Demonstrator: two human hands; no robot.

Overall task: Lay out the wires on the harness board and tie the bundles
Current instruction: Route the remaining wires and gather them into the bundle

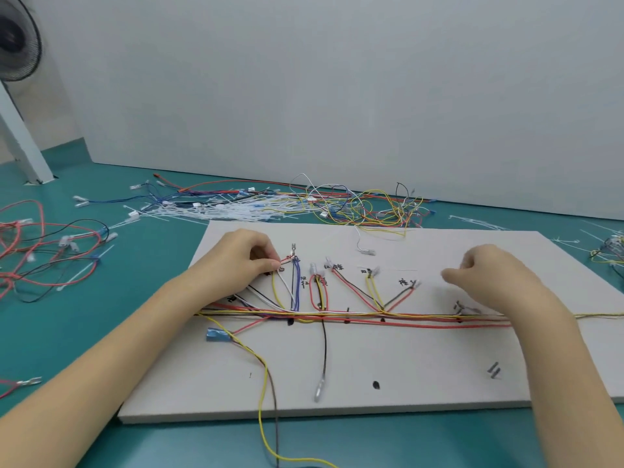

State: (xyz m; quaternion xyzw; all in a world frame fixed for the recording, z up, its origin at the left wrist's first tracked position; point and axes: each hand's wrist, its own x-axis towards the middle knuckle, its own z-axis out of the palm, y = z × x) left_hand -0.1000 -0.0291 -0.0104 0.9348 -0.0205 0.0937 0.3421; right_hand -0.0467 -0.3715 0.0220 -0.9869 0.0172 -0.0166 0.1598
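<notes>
The harness board [422,373] lies at centre frame on the teal floor. The left hand [243,261] pinches a red wire end [287,259] at the board's upper left, beside the blue pair [296,285]. The right hand [489,278], upper right of the board, has curled fingers; whether they hold anything cannot be told (the view is blurred there). The main trunk [371,315] runs left to right across mid-board, with branches fanning upward to handwritten labels. Loose ties and spare wires [270,204] lie beyond the far edge.

Judgement: seat this end squarely at its label, keep the branch taut from the trunk, and avoid dragging neighbouring branches off their marks before tying
</notes>
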